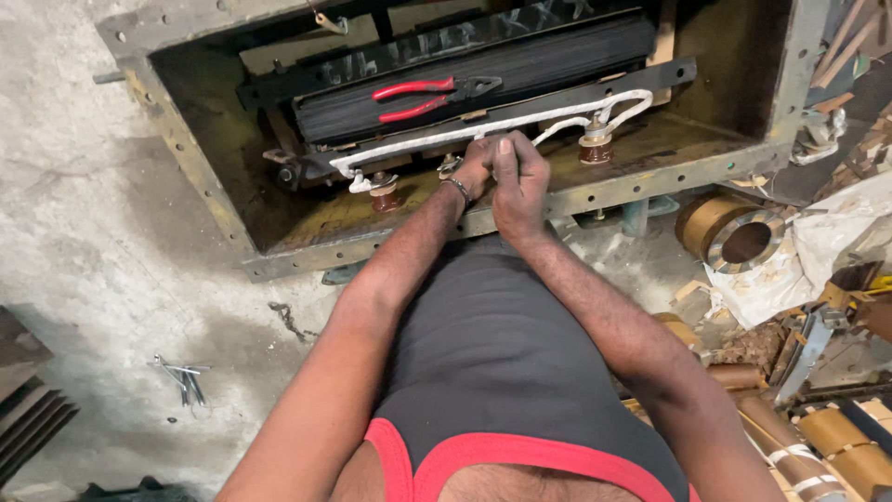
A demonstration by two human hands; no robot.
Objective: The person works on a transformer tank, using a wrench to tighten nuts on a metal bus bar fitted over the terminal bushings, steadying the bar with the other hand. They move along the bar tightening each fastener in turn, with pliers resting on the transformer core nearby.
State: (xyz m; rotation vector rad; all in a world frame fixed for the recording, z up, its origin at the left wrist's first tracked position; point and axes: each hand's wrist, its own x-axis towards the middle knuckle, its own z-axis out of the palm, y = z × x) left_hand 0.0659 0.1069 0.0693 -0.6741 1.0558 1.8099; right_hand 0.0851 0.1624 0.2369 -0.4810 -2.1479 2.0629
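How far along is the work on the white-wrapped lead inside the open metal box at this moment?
Done: the white tape-wrapped lead already runs along the dark laminated core in the rusty open metal box. In hand: left hand and right hand both grip it mid-run. Left: its end near the brown ribbed insulator looks loose, and the red-handled pliers lie unused.
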